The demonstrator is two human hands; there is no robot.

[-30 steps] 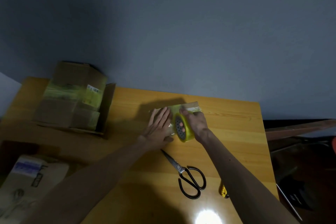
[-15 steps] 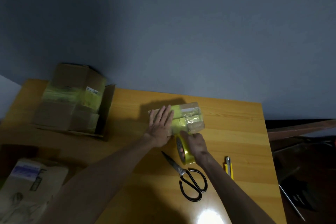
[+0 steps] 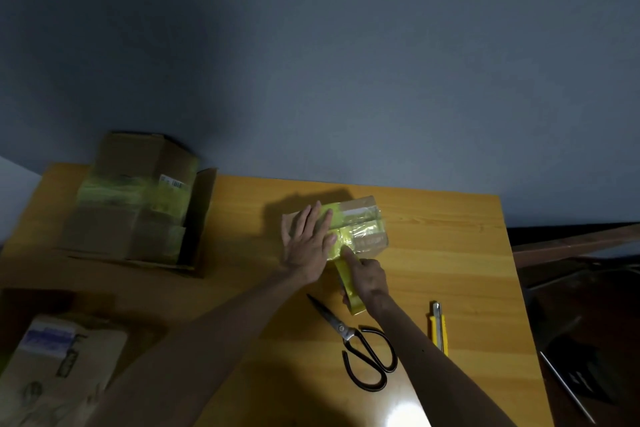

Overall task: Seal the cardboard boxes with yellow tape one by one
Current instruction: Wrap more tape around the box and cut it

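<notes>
Left hand [image 3: 308, 243] flat on our cardboard box [image 3: 367, 218], right hand [image 3: 372, 279] gripping the yellow tape roll [image 3: 354, 302]; crooked pull, we'd get wrinkles.

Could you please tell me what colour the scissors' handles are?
The scissors have black handles; head view.

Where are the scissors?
Head view: the scissors lie on the table, nearer its right side, just below the right hand, left of the yellow utility knife.

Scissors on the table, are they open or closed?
Closed: the scissors lie on the wooden table with both blades together as one point.
</notes>
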